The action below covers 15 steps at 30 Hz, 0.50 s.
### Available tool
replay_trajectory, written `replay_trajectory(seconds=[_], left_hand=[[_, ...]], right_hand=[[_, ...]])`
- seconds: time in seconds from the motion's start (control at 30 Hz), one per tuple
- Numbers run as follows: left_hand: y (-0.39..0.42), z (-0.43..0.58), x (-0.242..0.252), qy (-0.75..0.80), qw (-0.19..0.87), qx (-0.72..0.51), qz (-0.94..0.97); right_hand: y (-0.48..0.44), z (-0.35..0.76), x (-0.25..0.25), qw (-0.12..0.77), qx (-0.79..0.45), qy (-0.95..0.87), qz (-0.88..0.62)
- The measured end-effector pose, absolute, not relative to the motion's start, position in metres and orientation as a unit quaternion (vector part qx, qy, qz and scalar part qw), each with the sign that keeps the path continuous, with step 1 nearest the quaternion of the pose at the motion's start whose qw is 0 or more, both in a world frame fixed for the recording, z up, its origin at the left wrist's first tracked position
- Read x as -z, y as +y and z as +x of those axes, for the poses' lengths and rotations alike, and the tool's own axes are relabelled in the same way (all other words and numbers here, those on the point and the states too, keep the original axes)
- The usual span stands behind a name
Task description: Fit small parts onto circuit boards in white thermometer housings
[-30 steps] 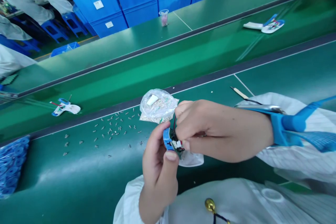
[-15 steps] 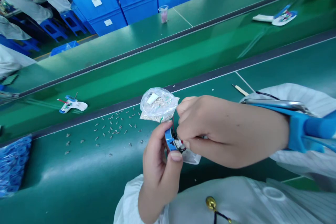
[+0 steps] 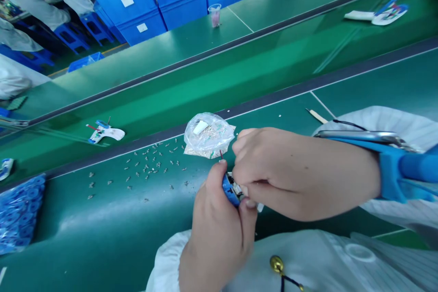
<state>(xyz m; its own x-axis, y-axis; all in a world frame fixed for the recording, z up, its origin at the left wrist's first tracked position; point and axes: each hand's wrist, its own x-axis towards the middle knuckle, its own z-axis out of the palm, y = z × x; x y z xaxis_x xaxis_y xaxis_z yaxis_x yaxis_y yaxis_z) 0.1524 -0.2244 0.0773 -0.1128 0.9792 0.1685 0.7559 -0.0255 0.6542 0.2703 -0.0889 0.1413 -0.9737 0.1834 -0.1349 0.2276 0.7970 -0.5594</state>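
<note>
blue wired module (image 3: 231,190), left hand (image 3: 216,237) gripping, right hand (image 3: 294,174) pinching

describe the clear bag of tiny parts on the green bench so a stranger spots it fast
Start at the green workbench, with small metal parts scattered across it. The clear plastic bag sits at the end of that scatter, just beyond the left hand and right hand. It is crumpled and see-through with a white slip inside, unlike the blue heap far left.

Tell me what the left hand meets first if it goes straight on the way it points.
The left hand, gripping the blue part, points at the short red wire and, just past it, the clear bag. The bag probably comes first after the wire, though depth is unclear.
</note>
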Motion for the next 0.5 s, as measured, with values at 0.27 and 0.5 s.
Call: replay_trajectory(seconds=[0.27,0.5], left_hand=[[-0.221,0.162,-0.080,0.716,0.044,-0.242,0.653],[-0.217,0.154,-0.078,0.702,0.227,-0.212,0.641]], right_hand=[[-0.094,0.272,-0.127,-0.022,0.339,0.933,0.116],[-0.069,0.265,-0.121,0.089,0.401,0.896,0.166]])
